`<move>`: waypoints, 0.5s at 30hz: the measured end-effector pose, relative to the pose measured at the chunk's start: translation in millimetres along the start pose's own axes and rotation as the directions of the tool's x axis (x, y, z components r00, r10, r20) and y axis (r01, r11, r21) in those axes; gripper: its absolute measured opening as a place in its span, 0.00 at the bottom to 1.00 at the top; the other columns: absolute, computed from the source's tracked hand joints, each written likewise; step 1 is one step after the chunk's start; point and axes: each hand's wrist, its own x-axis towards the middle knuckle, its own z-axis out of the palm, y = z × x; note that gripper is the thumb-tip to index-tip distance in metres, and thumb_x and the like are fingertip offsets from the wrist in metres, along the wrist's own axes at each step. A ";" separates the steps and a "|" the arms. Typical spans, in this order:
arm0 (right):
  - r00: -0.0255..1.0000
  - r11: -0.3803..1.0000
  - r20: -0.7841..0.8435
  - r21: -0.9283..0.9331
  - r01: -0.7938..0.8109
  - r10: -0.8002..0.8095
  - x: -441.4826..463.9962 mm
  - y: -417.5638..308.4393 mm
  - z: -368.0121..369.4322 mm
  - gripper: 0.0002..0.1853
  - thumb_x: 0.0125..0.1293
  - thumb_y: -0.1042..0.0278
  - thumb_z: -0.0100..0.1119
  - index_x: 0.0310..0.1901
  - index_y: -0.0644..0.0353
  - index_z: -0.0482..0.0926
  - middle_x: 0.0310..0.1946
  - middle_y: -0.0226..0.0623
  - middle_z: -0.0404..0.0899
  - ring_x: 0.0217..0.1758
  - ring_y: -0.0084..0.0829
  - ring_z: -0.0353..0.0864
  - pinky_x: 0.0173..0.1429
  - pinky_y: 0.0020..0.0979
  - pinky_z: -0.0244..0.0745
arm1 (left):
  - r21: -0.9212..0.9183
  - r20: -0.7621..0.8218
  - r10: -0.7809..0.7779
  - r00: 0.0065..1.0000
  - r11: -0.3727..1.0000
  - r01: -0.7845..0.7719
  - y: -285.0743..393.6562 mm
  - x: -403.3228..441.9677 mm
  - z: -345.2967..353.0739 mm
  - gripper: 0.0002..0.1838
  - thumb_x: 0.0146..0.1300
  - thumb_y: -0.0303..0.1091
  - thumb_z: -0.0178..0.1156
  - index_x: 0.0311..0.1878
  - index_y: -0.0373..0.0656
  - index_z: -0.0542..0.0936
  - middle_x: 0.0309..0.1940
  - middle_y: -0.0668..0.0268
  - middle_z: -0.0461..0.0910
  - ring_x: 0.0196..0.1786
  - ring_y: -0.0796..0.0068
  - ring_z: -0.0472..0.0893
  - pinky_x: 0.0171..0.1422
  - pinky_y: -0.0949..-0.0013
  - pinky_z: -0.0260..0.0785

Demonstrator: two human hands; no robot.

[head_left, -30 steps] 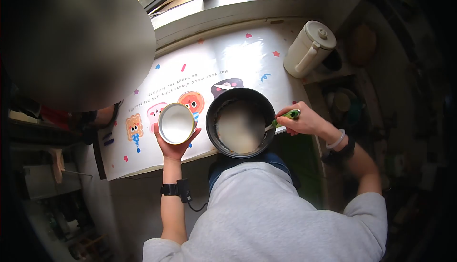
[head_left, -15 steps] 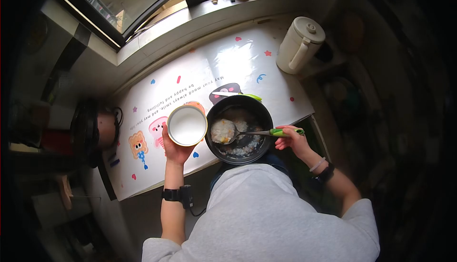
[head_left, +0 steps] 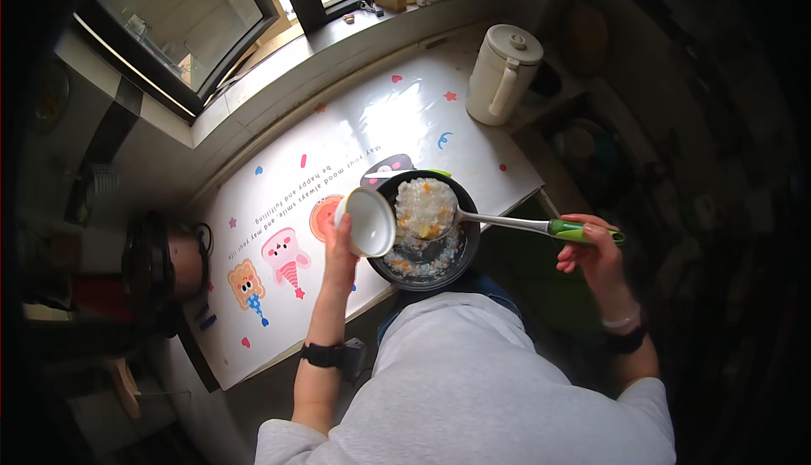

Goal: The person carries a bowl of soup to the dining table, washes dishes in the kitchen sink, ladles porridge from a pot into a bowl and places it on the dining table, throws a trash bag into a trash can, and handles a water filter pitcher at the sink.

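My left hand (head_left: 341,250) grips a white bowl (head_left: 372,222) with a yellowish rim. The bowl is tilted toward the pot and overlaps its left edge; only white inside shows. In my right hand (head_left: 593,250) is the green handle of a ladle (head_left: 507,222), its head raised over the pot. Porridge with orange bits (head_left: 425,203) heaps in the ladle, close to the bowl's right rim. Below is the dark pot (head_left: 470,250), with more porridge inside. Behind the pot, a knife (head_left: 435,173) with a green handle lies partly hidden.
A white table cover (head_left: 287,186) with cartoon prints lies beneath. A cream jug (head_left: 504,76) stands at the back right. On the left is a dark appliance (head_left: 165,254), perhaps a cooker. An open window (head_left: 194,26) and a sill (head_left: 279,59) with small items are behind.
My right hand has lifted the porridge-filled ladle out of the pot and moved right. My left hand has brought the bowl rightward to the pot's edge and tilted it.
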 end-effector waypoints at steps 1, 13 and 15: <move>0.999 0.999 0.034 -0.031 0.033 -0.032 -8.3 -11.2 7.6 0.22 0.63 0.63 0.45 0.50 0.74 0.73 0.25 0.46 0.80 0.25 0.33 0.83 0.29 0.26 0.80 | -0.130 0.113 -0.047 0.992 0.990 0.062 -9.3 10.0 2.8 0.36 0.63 0.56 0.52 0.66 0.44 0.55 0.60 0.61 0.65 0.61 0.67 0.69 0.62 0.61 0.65; 0.488 0.159 0.711 -0.479 0.863 -0.506 -53.6 -23.2 57.9 0.23 0.42 0.78 0.62 0.45 0.72 0.76 0.21 0.41 0.76 0.17 0.33 0.75 0.21 0.29 0.71 | -0.516 0.420 -0.139 0.897 0.776 0.362 -27.0 4.3 45.9 0.39 0.61 0.70 0.37 0.66 0.51 0.62 0.63 0.63 0.66 0.64 0.63 0.66 0.65 0.51 0.61; 0.488 0.148 0.740 -0.479 0.865 -0.463 -57.0 -21.4 52.2 0.23 0.42 0.79 0.62 0.45 0.72 0.76 0.21 0.41 0.75 0.17 0.33 0.74 0.21 0.28 0.70 | -0.511 0.431 -0.144 0.891 0.775 0.372 -28.5 5.3 42.7 0.39 0.61 0.70 0.38 0.66 0.50 0.62 0.63 0.62 0.65 0.64 0.62 0.66 0.65 0.51 0.61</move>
